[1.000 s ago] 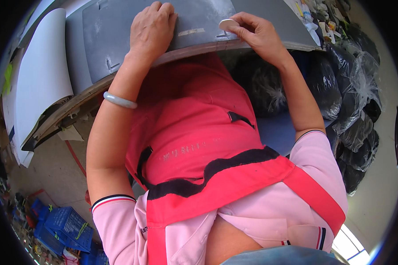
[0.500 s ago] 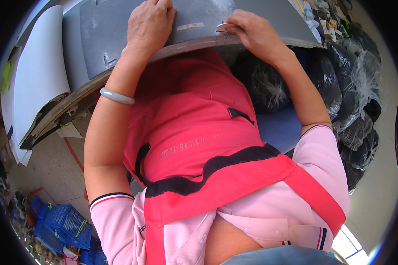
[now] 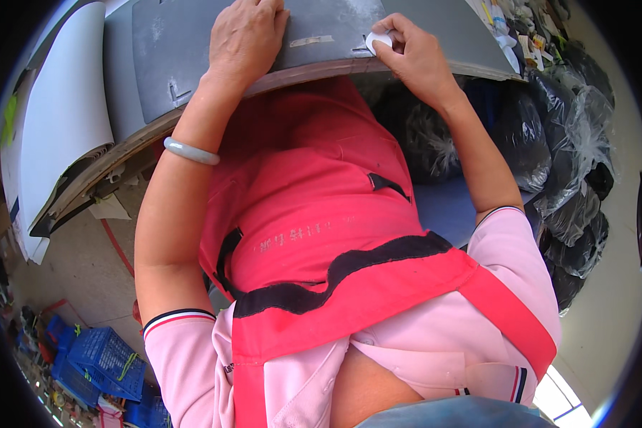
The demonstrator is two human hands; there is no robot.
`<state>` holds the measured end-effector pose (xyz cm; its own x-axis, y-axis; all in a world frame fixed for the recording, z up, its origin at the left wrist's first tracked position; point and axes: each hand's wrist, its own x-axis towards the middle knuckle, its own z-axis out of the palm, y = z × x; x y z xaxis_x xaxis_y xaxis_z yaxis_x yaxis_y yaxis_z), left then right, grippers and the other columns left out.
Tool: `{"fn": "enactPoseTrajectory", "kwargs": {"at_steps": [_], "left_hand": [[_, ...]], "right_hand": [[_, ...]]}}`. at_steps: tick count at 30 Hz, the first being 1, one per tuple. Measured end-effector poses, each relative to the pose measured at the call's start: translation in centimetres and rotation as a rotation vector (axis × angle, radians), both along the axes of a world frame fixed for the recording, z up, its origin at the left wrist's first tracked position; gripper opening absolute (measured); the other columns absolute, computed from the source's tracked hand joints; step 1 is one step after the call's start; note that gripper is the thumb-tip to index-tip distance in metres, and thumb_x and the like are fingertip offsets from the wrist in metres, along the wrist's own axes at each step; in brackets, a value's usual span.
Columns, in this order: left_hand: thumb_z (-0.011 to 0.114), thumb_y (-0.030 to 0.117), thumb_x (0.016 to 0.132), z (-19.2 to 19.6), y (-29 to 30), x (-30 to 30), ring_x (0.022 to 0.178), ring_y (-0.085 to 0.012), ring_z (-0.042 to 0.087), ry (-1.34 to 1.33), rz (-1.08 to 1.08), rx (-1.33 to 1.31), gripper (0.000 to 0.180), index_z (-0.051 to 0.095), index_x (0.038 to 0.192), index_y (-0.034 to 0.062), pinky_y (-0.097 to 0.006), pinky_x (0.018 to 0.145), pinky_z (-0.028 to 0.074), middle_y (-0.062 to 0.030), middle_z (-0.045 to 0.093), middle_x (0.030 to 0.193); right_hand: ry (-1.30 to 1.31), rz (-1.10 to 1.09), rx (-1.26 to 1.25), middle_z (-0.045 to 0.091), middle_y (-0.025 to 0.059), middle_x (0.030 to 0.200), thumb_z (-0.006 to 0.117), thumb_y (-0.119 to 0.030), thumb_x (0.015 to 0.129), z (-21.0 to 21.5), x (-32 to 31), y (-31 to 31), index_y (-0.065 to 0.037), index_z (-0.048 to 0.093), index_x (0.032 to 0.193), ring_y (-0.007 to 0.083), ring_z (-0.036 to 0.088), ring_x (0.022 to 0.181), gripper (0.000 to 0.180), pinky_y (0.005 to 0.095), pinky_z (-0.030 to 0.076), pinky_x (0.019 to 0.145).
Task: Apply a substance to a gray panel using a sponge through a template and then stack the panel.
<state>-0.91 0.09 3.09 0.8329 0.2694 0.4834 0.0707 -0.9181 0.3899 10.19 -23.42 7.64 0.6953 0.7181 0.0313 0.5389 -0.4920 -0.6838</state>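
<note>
My right hand pinches a flat white disc between thumb and fingers. It is close to the front edge of a dark grey sheet, which lies on the table and has whitish smudges and small corner marks. My left hand rests on the same sheet, to the left of a pale strip stuck on it. The left fingertips run out of the picture at the top, so whether they hold anything is hidden. A pale bangle circles my left forearm.
A curled white sheet hangs over the table's left end. Black plastic bags are heaped at the right, below assorted small items. Blue plastic baskets stand on the floor at lower left. My red apron reaches under the table edge.
My right hand has shifted slightly right and turned, so the disc now shows its white face rather than its edge. The left hand and the sheet have moved slightly right and down.
</note>
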Motion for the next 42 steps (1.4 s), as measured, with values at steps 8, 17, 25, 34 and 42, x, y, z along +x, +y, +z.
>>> {"fn": "enactPoseTrajectory", "kwargs": {"at_steps": [8, 17, 25, 34, 42], "left_hand": [[0.065, 0.024, 0.097, -0.7, 0.6, 0.1, 0.089, -0.0329, 0.064, -0.028, -0.006, 0.082, 0.015, 0.064, 0.096, 0.0095, -0.045, 0.079, 0.051, -0.0095, 0.062, 0.09], [0.06, 0.027, 0.1, -1.4, 0.4, 0.2, 0.14, -0.0324, 0.045, 0.032, 0.058, 0.104, 0.033, 0.064, 0.131, 0.0163, -0.072, 0.112, 0.026, -0.01, 0.055, 0.139], [0.059, 0.026, 0.1, -1.5, 0.2, 0.3, 0.14, -0.0354, 0.045, 0.08, 0.072, 0.088, 0.033, 0.063, 0.132, 0.0164, -0.075, 0.113, 0.022, -0.012, 0.055, 0.141], [0.058, 0.026, 0.101, -1.2, 0.1, 0.2, 0.142, -0.0343, 0.044, 0.11, 0.078, 0.074, 0.035, 0.062, 0.134, 0.0171, -0.073, 0.116, 0.021, -0.0108, 0.054, 0.144], [0.057, 0.026, 0.101, -1.6, 0.2, 0.2, 0.142, -0.0355, 0.044, 0.091, 0.068, 0.062, 0.035, 0.063, 0.134, 0.0155, -0.075, 0.115, 0.021, -0.0122, 0.054, 0.143]], "right_hand": [[0.158, 0.011, 0.058, 0.063, 0.0012, 0.074, 0.07, -0.021, 0.094, 2.6, 3.6, 2.0, -0.003, 0.069, 0.103, 0.0094, 0.057, 0.065, 0.019, 0.0273, 0.048, 0.059], [-0.226, 0.034, 0.138, 0.068, 0.0159, 0.078, 0.066, -0.025, 0.095, -2.2, 11.8, 9.3, 0.001, 0.069, 0.094, 0.0249, 0.067, 0.073, 0.026, 0.0382, 0.052, 0.07], [-0.398, 0.162, 0.12, 0.068, 0.0225, 0.092, 0.06, -0.021, 0.096, -3.7, 16.0, 12.3, 0.0, 0.07, 0.093, 0.0396, 0.066, 0.091, 0.023, 0.0454, 0.05, 0.082], [-0.502, 0.341, 0.172, 0.068, 0.0216, 0.088, 0.06, -0.024, 0.095, -4.0, 16.9, 13.9, 0.0, 0.07, 0.091, 0.0407, 0.065, 0.088, 0.027, 0.0467, 0.051, 0.08], [-0.344, -0.112, 0.18, 0.069, 0.0244, 0.089, 0.064, -0.024, 0.089, -3.9, 15.4, 13.6, 0.001, 0.067, 0.092, 0.0405, 0.068, 0.087, 0.025, 0.0459, 0.054, 0.079]]}}
